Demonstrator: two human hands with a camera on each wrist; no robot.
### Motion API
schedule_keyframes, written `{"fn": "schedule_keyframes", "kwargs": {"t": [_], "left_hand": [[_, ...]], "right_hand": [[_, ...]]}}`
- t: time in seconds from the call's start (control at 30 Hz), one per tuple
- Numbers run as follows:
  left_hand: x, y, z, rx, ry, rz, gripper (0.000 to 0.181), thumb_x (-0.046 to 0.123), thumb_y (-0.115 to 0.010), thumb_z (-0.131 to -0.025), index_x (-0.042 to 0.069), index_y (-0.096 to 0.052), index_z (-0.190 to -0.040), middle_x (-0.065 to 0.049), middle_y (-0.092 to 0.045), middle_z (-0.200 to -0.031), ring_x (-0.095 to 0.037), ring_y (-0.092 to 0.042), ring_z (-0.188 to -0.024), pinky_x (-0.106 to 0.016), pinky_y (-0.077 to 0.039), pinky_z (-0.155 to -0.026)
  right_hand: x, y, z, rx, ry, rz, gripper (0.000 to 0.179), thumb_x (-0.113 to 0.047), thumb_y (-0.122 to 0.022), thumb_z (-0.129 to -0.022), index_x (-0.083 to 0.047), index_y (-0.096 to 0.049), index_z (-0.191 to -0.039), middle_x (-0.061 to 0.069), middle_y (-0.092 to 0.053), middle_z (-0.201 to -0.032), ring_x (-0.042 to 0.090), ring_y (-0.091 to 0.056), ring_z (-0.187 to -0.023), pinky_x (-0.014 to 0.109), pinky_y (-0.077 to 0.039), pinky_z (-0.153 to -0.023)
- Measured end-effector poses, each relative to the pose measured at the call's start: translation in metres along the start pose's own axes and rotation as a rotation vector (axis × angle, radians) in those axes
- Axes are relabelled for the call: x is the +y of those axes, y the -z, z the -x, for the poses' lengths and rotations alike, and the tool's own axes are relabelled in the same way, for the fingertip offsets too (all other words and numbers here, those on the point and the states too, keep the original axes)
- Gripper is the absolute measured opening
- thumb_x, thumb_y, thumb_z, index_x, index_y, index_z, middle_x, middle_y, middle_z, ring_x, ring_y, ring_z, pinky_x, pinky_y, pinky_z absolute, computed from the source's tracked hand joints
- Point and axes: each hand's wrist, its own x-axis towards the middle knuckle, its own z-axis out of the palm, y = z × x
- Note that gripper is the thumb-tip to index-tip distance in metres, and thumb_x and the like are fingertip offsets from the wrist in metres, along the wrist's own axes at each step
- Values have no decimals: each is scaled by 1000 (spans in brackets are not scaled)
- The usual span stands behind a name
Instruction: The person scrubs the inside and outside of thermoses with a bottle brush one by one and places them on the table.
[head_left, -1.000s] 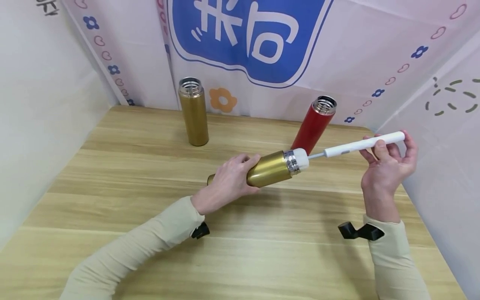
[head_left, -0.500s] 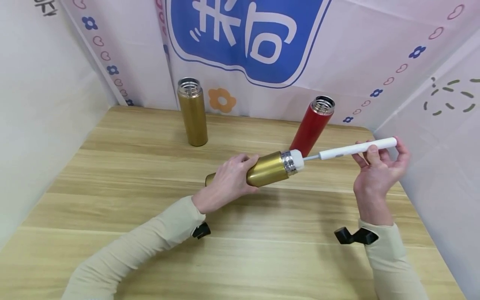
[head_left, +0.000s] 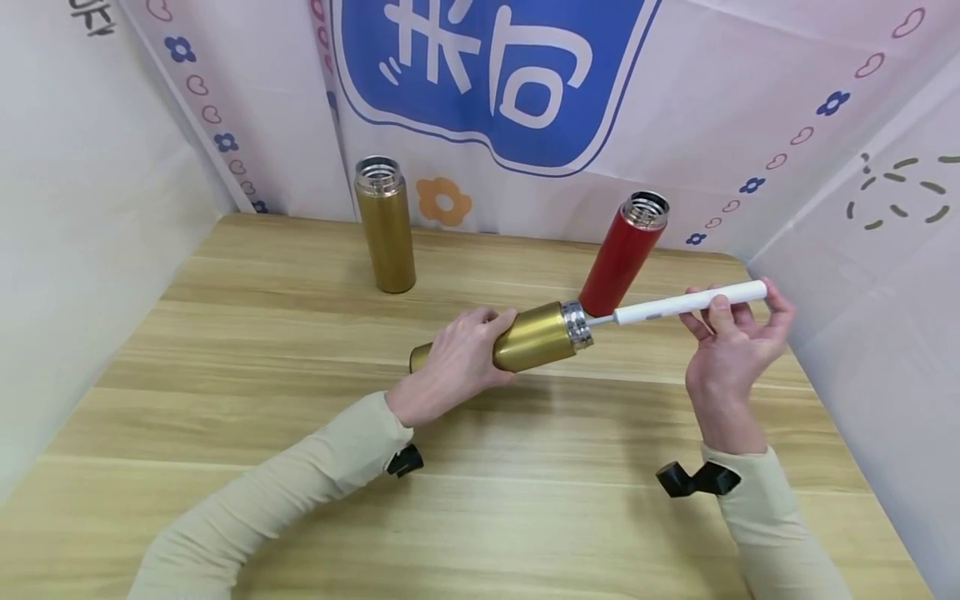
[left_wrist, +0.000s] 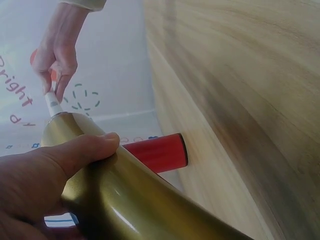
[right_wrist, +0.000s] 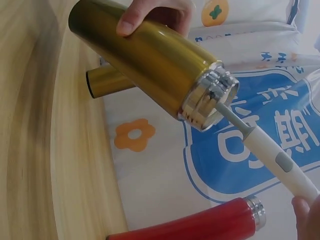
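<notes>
My left hand [head_left: 461,360] grips a gold vacuum flask [head_left: 536,337] round its body, tilted above the table with its steel mouth to the right. A bottle brush [head_left: 675,307] with a white handle and thin grey shaft is held by my right hand [head_left: 735,354], fingers and thumb pinching the handle near its end. In the right wrist view the grey shaft [right_wrist: 232,117] enters the flask's steel neck [right_wrist: 210,97]; the brush head is hidden inside. The left wrist view shows my left thumb [left_wrist: 90,151] lying along the gold body.
Near the back wall a second gold flask [head_left: 387,233] stands upright without a lid. A lidless red flask [head_left: 622,254] stands right behind the held flask's mouth. The wooden table [head_left: 487,517] is bounded by white side walls and a printed cloth [head_left: 262,100] behind.
My right hand has moved left and slightly down, pushing the white brush head from the flask's mouth to inside it. My left hand and the flask have barely moved.
</notes>
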Motion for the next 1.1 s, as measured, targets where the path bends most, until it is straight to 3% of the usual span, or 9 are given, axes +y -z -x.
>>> {"fn": "schedule_keyframes", "kwargs": {"t": [0.17, 0.33, 0.57, 0.7, 0.9, 1.1], "left_hand": [[10, 0, -4, -27, -11, 8, 73, 31, -87, -65, 16, -55, -129, -12, -62, -111, -26, -60, -90, -38, -53, -66], [16, -2, -8, -11, -35, -8, 72, 32, -85, -66, 16, -55, -129, -11, -62, -108, -26, -60, -87, -38, -53, -62], [14, -6, -4, -11, -34, -25, 73, 34, -86, -65, 16, -55, -129, -10, -62, -108, -25, -60, -89, -37, -52, -62], [12, -7, -2, -11, -44, -33, 74, 35, -86, -64, 14, -55, -128, -11, -62, -107, -25, -60, -89, -38, -53, -63], [7, -7, -1, -32, 1, -38, 72, 34, -87, -64, 15, -56, -126, -11, -61, -107, -25, -61, -85, -38, -53, -63], [5, -4, 0, -32, -26, -8, 74, 34, -87, -64, 15, -54, -128, -12, -61, -106, -25, -60, -83, -37, -53, -64]], "right_hand": [[14, -5, 17, -82, -38, 63, 42, 16, -58, -82, -1, -43, -116, 16, -58, -81, 30, -69, -64, 35, -57, -52], [31, -11, 34, -157, -32, 91, 40, 16, -56, -83, 0, -43, -117, 17, -59, -82, 29, -70, -66, 33, -57, -51], [44, -12, 41, -164, -55, 123, 39, 18, -53, -84, -1, -45, -117, 14, -57, -82, 28, -70, -65, 30, -56, -48], [39, -12, 34, -140, -77, 122, 40, 15, -56, -84, 1, -44, -119, 15, -59, -83, 28, -70, -66, 33, -57, -51], [9, -8, 6, -27, -52, 39, 41, 15, -61, -82, -2, -48, -117, 18, -61, -80, 30, -68, -63, 36, -57, -52], [-9, -3, -12, 36, -59, -16, 40, 16, -61, -80, -3, -52, -114, 22, -61, -80, 32, -68, -61, 38, -56, -50]]}}
